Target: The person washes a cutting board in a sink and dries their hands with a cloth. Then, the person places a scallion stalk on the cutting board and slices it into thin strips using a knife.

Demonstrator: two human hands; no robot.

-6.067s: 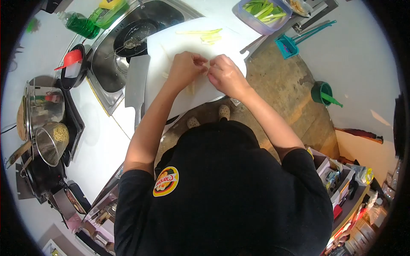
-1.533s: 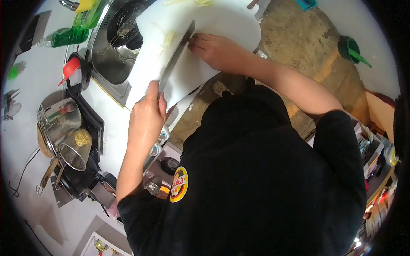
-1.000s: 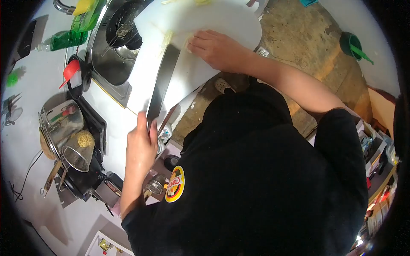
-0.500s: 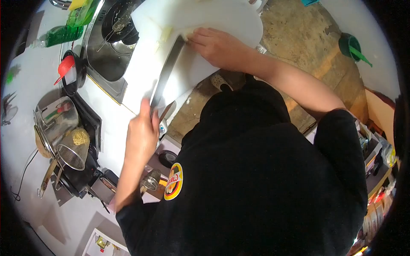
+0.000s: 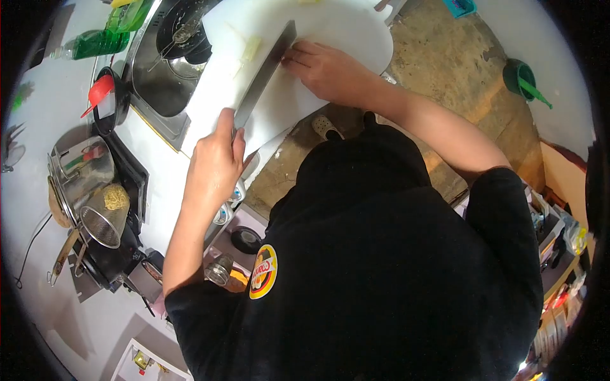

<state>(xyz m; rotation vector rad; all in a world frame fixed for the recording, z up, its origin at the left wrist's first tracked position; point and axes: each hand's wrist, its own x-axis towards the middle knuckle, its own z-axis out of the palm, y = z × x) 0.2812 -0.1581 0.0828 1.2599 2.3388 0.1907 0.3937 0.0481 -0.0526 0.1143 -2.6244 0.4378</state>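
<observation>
Head view: the left hand [image 5: 215, 162] is wrapped round the handle of a knife [image 5: 268, 71], its long, flat metal blade slanting away from that grip over a smooth white board [image 5: 343, 25]. Beside the blade's far end, the right hand [image 5: 330, 73] has its fingers bunched; what they pinch is hidden. Pale green, slightly translucent pieces [image 5: 252, 48] lie beyond the left hand.
</observation>
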